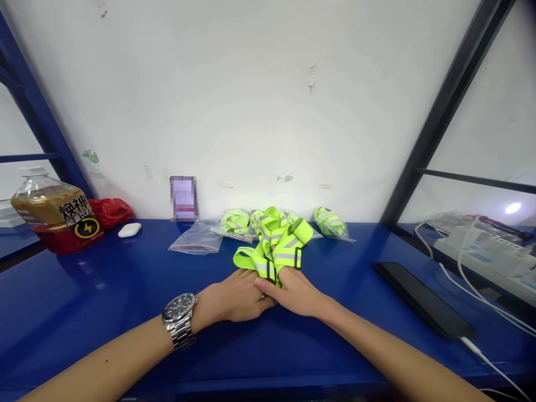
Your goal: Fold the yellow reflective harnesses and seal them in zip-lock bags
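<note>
A bundle of neon yellow straps (288, 245) with grey reflective stripes and black buckles lies in front of me on the blue table. Both hands are wrapped round its near end and touch each other. My left hand (243, 295), with a metal watch on the wrist, holds the straps from the left, its fingertips hidden beneath them. My right hand (299, 291) grips them from the right, its thumb lying over the left hand. Behind the bundle are clear bags with similar yellow straps, one (330, 222) to the right and one (235, 222) to the left.
An unfilled clear zip bag (196, 239) lies left of the straps. A phone (183, 198) leans on the wall. At left are a large bottle (56, 212), a red bag (112, 211) and a white case (129, 229). A black phone (425, 298) with a white cable lies at right.
</note>
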`<state>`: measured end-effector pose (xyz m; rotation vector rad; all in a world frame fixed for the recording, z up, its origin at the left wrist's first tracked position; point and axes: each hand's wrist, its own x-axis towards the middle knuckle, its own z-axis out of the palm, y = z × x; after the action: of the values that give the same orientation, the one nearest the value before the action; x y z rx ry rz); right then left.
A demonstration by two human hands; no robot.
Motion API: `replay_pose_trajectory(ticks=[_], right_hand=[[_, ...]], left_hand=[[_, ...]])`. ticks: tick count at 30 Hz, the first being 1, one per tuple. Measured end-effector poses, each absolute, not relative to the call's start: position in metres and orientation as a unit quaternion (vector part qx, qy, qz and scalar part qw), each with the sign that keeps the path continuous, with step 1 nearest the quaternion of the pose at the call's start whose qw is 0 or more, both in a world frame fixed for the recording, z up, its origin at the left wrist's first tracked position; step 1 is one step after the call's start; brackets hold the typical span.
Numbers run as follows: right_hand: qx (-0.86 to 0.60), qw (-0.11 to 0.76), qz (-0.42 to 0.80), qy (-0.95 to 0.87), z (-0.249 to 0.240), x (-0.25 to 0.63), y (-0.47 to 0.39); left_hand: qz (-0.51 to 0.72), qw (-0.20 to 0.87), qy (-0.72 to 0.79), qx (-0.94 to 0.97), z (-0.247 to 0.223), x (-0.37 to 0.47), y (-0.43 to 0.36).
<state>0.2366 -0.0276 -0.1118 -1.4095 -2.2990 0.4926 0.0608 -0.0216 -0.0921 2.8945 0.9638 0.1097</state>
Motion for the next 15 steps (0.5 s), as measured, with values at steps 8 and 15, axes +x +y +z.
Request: replay_pose_trajectory(ticks=[8, 15], right_hand=[[-0.457, 0.31, 0.154, -0.819, -0.121, 0.242, -0.02], [-0.496, 0.244, 0.121, -0.824, -0.125, 0.243, -0.021]], left_hand=[[0.063, 0.039, 0.363, 0.929, -0.102, 0.059, -0.027], [0.124, 0.004, 0.392, 0.911, -0.099, 0.053, -0.036]])
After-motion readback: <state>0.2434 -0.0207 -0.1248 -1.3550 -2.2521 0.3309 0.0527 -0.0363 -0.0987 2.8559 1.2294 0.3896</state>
